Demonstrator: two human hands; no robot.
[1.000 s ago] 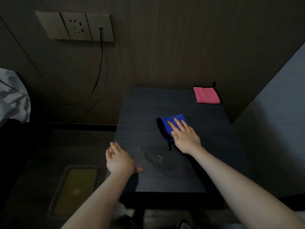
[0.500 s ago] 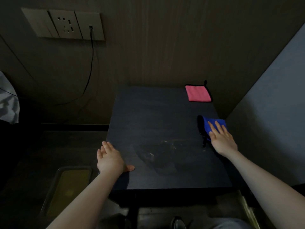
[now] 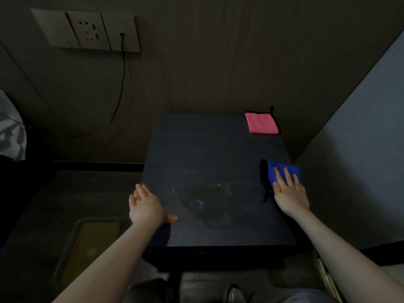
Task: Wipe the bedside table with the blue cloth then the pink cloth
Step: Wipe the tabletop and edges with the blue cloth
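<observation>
1. The right hand lay flat with straight fingers, pressing on the small folded blue cloth with the black edge.
2. That cloth sat by the right edge of the dark square bedside table.
3. The left hand rested loose on the table's left edge, holding nothing.
4. The folded pink cloth lay alone in the far right corner.
5. A smudgy mark showed between the hands.

Bare forearms, no sleeves; dark shoe below table edge.
</observation>
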